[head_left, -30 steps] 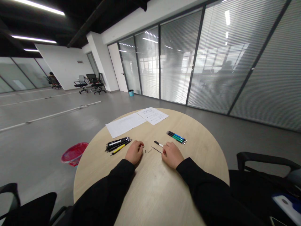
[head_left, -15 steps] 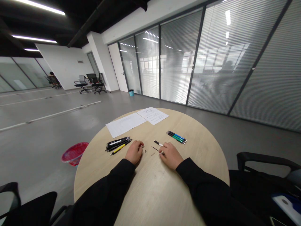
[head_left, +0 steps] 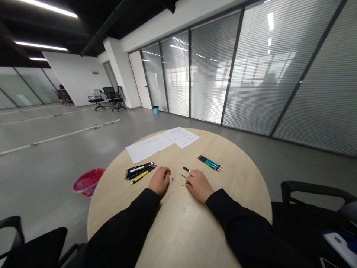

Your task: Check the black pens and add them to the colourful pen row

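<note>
My left hand (head_left: 160,181) rests on the table with its fingers loosely bent and apart, and nothing shows in it. Just right of it lies a small metal pen tip (head_left: 172,179). The fingertips of my right hand (head_left: 199,185) are pinched together on a small thin piece that looks like a pen spring (head_left: 183,185), its end sticking out to the left. Beyond those fingers lie a thin dark refill (head_left: 182,175) and a black-and-white pen barrel (head_left: 186,169), both partly hidden by the hand.
Several black pens and a yellow one (head_left: 140,177) lie left of my hands. Blue and green pens (head_left: 209,163) are lined up at the right. Two paper sheets (head_left: 149,148) cover the far edge of the round table (head_left: 173,230). A red bin (head_left: 89,182) stands on the floor.
My right hand has shifted a little left and nearer to me, onto the spring, which has moved slightly with it. The left hand has stayed put.
</note>
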`<action>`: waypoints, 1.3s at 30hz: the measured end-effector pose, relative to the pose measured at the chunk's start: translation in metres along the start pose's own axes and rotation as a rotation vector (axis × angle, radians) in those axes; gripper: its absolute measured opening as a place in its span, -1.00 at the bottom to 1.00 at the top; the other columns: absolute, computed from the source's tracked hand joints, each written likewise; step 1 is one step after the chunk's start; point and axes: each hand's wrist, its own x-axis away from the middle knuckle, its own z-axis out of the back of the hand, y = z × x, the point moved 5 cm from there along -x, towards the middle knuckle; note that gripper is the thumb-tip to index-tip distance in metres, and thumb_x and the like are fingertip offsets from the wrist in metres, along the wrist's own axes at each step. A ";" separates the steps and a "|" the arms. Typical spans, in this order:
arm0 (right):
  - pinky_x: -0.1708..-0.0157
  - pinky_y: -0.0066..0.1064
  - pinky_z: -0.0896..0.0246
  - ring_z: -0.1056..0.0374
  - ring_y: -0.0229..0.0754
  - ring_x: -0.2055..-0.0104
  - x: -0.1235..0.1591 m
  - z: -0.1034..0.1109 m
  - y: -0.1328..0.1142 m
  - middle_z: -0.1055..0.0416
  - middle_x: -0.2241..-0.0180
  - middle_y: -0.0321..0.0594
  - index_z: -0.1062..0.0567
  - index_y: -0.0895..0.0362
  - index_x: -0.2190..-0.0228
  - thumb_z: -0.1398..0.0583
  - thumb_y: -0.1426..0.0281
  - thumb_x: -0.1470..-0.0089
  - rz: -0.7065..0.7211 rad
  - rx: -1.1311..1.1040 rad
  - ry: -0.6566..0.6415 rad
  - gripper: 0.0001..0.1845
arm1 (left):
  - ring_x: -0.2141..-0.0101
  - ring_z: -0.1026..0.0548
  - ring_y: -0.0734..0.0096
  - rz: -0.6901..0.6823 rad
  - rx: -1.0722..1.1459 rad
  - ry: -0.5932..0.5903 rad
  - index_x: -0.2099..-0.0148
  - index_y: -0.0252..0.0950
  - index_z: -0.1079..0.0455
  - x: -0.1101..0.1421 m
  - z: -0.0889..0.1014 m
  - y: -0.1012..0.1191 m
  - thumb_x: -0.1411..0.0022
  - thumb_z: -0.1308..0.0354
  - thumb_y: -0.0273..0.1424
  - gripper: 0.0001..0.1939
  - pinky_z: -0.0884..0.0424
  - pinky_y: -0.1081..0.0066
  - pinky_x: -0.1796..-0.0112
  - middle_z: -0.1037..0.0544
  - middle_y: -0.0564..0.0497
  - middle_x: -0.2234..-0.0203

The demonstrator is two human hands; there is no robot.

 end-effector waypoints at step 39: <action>0.11 -0.36 -0.07 -0.24 -0.14 0.16 0.003 0.014 0.037 -0.37 0.31 -0.17 -0.51 0.13 0.36 -0.17 0.43 -0.13 -0.191 0.001 0.125 -0.90 | 0.31 -0.40 0.27 0.010 -0.028 -0.052 0.25 -0.30 -0.37 0.001 0.000 0.001 -0.16 0.01 -0.48 -0.85 -0.33 0.30 0.24 -0.41 -0.05 0.36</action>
